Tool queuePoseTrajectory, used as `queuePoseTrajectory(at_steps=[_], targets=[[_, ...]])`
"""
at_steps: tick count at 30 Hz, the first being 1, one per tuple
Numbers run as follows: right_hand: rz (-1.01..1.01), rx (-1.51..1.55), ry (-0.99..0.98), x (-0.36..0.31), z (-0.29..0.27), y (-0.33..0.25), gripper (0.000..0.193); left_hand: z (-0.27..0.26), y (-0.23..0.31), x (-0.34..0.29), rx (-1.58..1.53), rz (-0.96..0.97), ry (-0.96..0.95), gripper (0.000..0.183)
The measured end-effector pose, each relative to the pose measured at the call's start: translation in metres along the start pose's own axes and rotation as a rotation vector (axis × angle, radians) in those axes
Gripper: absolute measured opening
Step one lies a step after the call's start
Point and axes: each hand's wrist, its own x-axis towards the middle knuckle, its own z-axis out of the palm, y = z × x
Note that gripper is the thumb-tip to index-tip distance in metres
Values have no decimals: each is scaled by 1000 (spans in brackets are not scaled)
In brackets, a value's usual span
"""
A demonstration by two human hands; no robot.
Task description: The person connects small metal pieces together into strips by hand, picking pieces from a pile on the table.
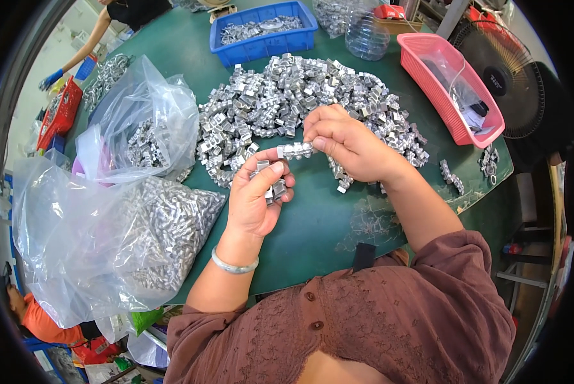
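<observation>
My left hand [256, 198] is closed around several small silver metal pieces [276, 189] in its palm, with the thumb pressed over them. A short silver strip of linked metal segments [296, 150] runs between my two hands, above the table. Its left end, a boxy piece, rests at my left fingertips. The thumb and fingers of my right hand [349, 142] pinch its right end. Just beyond both hands lies a broad heap of similar silver metal pieces [287, 96].
A green table [312, 237] carries a blue bin [264, 35] of metal parts, a pink basket [453, 93] and clear plastic bags [152, 237] of small metal parts. A black fan [496, 80] stands at right. Another person's gloved hand [51, 80] is far left, near a red basket [62, 115].
</observation>
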Motion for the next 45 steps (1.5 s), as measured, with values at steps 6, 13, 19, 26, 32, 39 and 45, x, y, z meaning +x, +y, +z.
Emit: queuePoseTrajectory(at_steps=[6, 13, 19, 26, 32, 39, 45], targets=[[-5, 30, 1, -2, 0, 1, 12, 4, -2, -2, 8, -13, 27, 14], [15, -26, 2, -3, 6, -2, 11, 5, -4, 0, -11, -54, 81, 14], [-261, -310, 76, -3, 12, -14, 14, 7, -11, -3, 9, -10, 114, 21], [-288, -202, 82, 0, 9, -19, 24, 3, -7, 3, -99, 89, -27, 27], [-161, -188, 155, -1, -11, -12, 22, -6, -5, 6, -175, 59, -132, 29], [71, -726, 301, -20, -48, 9, 23, -7, -2, 6, -436, -84, -102, 26], [246, -666, 14, -35, -55, 27, 34, -13, 51, 9, -467, 122, -149, 25]])
